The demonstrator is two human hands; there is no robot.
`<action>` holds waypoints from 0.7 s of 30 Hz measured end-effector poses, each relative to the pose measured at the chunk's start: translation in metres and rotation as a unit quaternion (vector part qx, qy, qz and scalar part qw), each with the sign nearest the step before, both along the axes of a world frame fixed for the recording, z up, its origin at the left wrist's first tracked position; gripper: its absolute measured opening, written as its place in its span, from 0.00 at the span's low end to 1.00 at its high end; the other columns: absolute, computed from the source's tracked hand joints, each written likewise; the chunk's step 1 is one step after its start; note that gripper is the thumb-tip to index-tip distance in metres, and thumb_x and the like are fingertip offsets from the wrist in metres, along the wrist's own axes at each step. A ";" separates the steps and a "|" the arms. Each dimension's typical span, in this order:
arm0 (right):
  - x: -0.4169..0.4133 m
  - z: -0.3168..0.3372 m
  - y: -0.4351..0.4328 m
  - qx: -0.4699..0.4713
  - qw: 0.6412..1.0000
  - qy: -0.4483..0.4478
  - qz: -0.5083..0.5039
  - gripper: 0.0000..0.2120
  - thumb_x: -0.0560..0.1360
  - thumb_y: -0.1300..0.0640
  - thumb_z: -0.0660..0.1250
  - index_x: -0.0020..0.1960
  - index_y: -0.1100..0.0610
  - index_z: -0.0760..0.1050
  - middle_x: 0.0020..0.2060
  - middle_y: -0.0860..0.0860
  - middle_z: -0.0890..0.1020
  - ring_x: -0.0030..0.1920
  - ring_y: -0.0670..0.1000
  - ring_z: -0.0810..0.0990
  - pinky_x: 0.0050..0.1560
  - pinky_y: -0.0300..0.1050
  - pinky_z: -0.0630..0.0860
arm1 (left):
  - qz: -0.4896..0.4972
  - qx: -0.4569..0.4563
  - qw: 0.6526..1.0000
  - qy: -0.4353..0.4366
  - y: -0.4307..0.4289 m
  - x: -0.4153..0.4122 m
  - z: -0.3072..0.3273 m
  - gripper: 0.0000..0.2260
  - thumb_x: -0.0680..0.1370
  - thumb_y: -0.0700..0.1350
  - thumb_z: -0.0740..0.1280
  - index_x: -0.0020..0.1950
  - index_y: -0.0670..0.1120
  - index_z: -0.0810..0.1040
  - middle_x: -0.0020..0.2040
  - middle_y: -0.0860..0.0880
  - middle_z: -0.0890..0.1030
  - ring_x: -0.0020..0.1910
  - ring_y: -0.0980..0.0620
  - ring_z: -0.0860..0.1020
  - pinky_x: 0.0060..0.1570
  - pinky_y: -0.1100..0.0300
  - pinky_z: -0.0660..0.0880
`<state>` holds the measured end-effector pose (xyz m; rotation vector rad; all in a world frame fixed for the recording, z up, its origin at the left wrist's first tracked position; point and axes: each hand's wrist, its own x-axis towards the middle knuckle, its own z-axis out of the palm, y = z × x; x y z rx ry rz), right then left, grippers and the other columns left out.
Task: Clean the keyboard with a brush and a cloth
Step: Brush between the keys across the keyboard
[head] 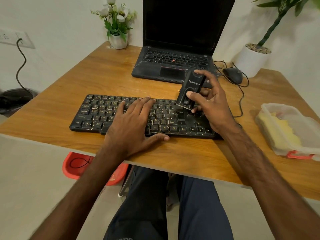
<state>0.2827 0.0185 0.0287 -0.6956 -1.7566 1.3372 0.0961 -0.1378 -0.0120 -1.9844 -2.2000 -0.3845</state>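
Note:
A dusty black keyboard [97,115] lies across the middle of the wooden table [103,78]. My left hand [133,125] rests flat on its centre keys, fingers spread, thumb at the front edge. My right hand [211,104] holds a black rectangular brush tool [190,89] with white lettering, tilted, its lower end touching the keys at the keyboard's upper right near the Enter key. No bristles can be made out. No loose cloth is visible.
An open black laptop [174,66] stands behind the keyboard. A black mouse [232,75] with its cable lies at the right. A clear plastic box [290,130] with yellow material sits at the right edge. Potted plants [118,26] stand at the back. A red bin [78,167] is under the table.

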 end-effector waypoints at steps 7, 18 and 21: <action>-0.001 0.004 -0.003 0.044 0.998 -0.047 0.012 0.30 0.72 0.65 0.74 0.68 0.49 0.67 0.56 0.56 0.80 0.47 0.56 0.85 0.36 0.46 0.82 | 0.001 -0.008 1.000 0.011 0.001 0.000 0.000 0.52 0.69 0.82 0.49 0.81 0.45 0.56 0.80 0.46 0.62 0.78 0.47 0.62 0.75 0.35 0.58; 0.006 0.013 -0.020 0.018 0.997 -0.048 0.058 0.30 0.70 0.68 0.75 0.65 0.48 0.66 0.52 0.53 0.81 0.46 0.60 0.84 0.31 0.44 0.79 | -0.008 -0.013 1.000 0.014 0.002 0.000 -0.001 0.51 0.70 0.82 0.46 0.81 0.47 0.57 0.80 0.47 0.62 0.78 0.47 0.62 0.74 0.33 0.58; 0.012 0.008 -0.027 0.022 0.992 -0.084 0.096 0.29 0.70 0.67 0.75 0.64 0.47 0.67 0.52 0.55 0.82 0.47 0.61 0.83 0.29 0.44 0.77 | -0.012 -0.020 1.000 0.021 0.002 0.000 -0.002 0.50 0.70 0.81 0.45 0.81 0.48 0.57 0.80 0.47 0.62 0.79 0.47 0.61 0.74 0.33 0.57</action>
